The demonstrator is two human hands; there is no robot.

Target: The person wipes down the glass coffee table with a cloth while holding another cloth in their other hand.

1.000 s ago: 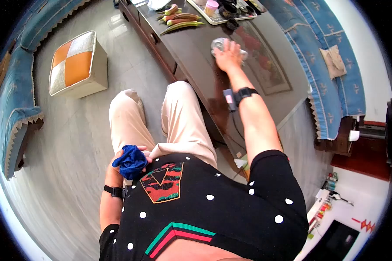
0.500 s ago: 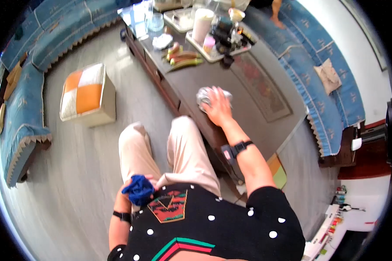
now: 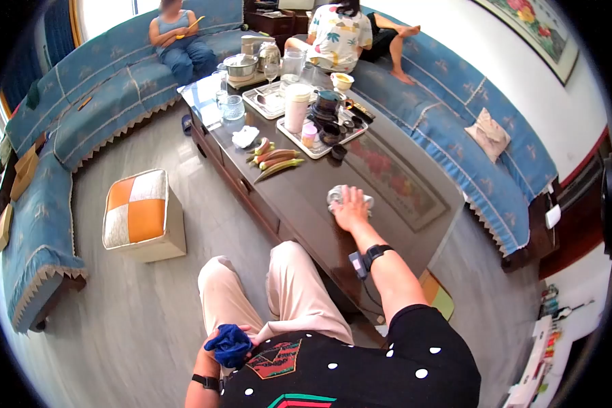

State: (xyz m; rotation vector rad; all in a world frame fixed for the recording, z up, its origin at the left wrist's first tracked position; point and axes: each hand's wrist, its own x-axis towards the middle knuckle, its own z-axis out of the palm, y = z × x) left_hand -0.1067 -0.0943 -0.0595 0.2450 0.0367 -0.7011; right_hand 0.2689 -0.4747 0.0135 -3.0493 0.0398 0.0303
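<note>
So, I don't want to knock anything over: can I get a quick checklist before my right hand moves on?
1. Right hand on the grey cloth: ok, fingers spread over it on the table.
2. Blue cloth off the table: ok, the left hand holds it by the lap.
3. Pods apart from the grey cloth: ok, bare tabletop lies between.
4. Small dark cup inside the nearer tray: not ok, it sits just outside the edge.
5. Underside of the grey cloth clean: cannot tell, it is hidden.
</note>
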